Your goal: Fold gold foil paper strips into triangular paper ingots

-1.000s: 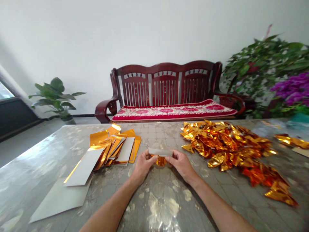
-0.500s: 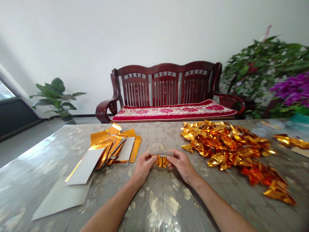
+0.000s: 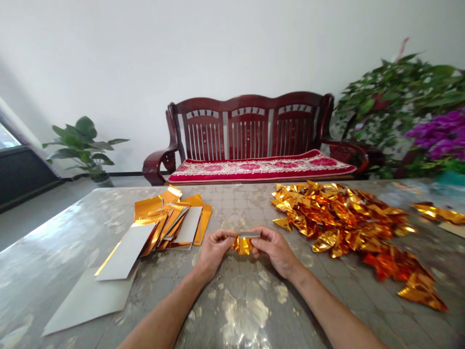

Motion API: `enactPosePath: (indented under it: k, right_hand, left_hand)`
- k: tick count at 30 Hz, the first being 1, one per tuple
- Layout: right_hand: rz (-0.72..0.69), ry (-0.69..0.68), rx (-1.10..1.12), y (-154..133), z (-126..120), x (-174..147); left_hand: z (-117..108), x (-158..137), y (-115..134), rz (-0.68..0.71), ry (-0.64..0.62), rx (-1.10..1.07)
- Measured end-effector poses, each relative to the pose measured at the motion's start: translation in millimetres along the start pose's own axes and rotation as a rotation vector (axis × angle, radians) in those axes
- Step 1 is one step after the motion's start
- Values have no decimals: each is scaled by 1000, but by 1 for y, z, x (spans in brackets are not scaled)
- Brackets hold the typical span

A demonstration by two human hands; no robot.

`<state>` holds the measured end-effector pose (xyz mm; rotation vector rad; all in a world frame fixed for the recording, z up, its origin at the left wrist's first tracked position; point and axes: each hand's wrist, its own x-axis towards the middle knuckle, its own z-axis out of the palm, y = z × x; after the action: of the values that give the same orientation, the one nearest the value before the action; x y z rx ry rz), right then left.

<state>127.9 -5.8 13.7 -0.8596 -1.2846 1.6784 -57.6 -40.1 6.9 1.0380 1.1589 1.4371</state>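
Patterned table (image 3: 250, 310); left grip (image 3: 213, 252), right grip (image 3: 275, 251) pinching gold foil piece (image 3: 242, 245), ends hidden.

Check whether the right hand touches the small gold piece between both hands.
Touching: the head view shows the right hand pinching the gold piece at one end.

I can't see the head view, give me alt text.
Left hand and right hand pinch gold foil paper over a table, between loose sheets at left and a heap of crinkled gold pieces at right; a wooden bench stands behind.
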Motion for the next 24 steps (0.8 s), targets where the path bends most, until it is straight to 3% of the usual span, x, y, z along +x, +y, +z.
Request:
enactPosePath:
  k: [8,24]
  right_hand:
    - [10,7,33,3,-4,2]
    - [65,-35,50,1,-10,2]
  left_hand:
    - [-4,-2,3,31,-92,25]
    - [-15,-6,20,189,-299,460]
